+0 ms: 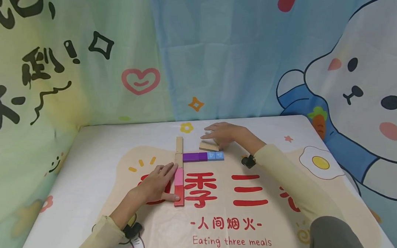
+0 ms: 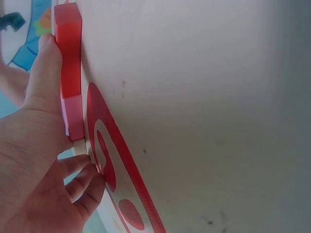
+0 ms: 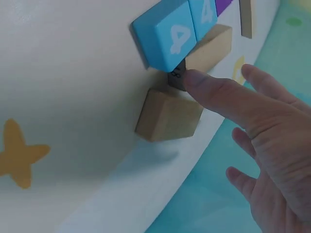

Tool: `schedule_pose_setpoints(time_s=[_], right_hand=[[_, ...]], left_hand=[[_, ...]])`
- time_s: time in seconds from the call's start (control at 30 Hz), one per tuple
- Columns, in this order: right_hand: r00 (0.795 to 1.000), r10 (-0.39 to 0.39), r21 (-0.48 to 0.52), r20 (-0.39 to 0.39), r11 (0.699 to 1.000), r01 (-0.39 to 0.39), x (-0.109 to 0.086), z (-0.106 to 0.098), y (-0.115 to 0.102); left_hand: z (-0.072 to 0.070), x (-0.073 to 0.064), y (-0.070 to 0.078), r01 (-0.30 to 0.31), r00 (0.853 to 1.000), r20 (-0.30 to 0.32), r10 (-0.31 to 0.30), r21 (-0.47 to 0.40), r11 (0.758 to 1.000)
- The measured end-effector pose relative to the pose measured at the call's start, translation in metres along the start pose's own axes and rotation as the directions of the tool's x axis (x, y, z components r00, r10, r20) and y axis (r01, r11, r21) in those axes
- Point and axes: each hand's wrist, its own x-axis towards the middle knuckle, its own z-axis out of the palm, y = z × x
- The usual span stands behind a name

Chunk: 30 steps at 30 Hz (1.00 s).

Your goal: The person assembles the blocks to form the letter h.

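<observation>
My left hand (image 1: 156,183) rests along a straight column of blocks. Its thumb touches the red block (image 1: 179,201) beside the pink block (image 1: 179,176), and its fingertips reach the wooden blocks (image 1: 179,144) farther up. From that column a row of purple blocks (image 1: 192,157) and light blue blocks (image 1: 215,156) extends rightward. Behind the row, my right hand (image 1: 223,133) has its fingers spread. In the right wrist view, one fingertip touches a small dark block (image 3: 176,78) marked with a number, between a long wooden block (image 3: 211,51) and another wooden block (image 3: 170,116).
A printed cloth with red characters (image 1: 201,190) covers the table. Behind the table's far edge hangs a patterned curtain (image 1: 222,63). A grey rounded object (image 1: 334,234) stands at the lower right, near the right sleeve.
</observation>
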Motion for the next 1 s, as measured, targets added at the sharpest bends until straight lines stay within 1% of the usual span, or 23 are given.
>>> schedule_pose_setpoints(time_s=[0.07,0.17,0.27,0.37,0.47,0.67,0.87,1.0], right_hand=[[1.0,-0.013,-0.024,0.013,1.0,0.013,0.003,-0.001,-0.002],[0.999,-0.017,-0.024,0.045,1.0,0.019,0.006,-0.003,-0.005],[0.996,-0.006,-0.014,0.086,1.0,0.007,0.008,-0.004,-0.007],[0.993,0.004,-0.036,0.119,0.999,0.001,0.01,-0.002,-0.007],[0.991,0.015,-0.053,0.131,0.999,-0.008,0.013,0.0,-0.006],[0.989,0.038,-0.046,0.142,0.998,-0.031,0.016,0.0,-0.006],[0.983,0.108,0.039,0.15,0.993,-0.115,0.017,-0.005,-0.004],[0.98,0.143,0.107,0.142,0.982,-0.158,0.019,0.0,0.006]], left_hand=[[0.0,0.0,0.0,0.001,1.0,0.0,-0.001,-0.003,1.0],[0.0,0.0,0.001,0.007,1.0,0.002,-0.007,-0.002,1.0],[0.001,0.0,0.0,0.012,1.0,0.005,-0.012,-0.012,1.0],[0.001,0.0,0.0,0.012,1.0,0.005,-0.012,-0.023,1.0],[0.001,-0.001,0.0,0.016,1.0,0.008,-0.015,-0.031,0.999],[0.0,-0.001,0.0,0.015,1.0,0.009,-0.014,-0.008,1.0],[0.0,0.0,0.001,0.009,1.0,0.001,-0.009,-0.005,1.0],[0.0,-0.001,0.001,0.012,1.0,-0.005,-0.012,0.001,1.0]])
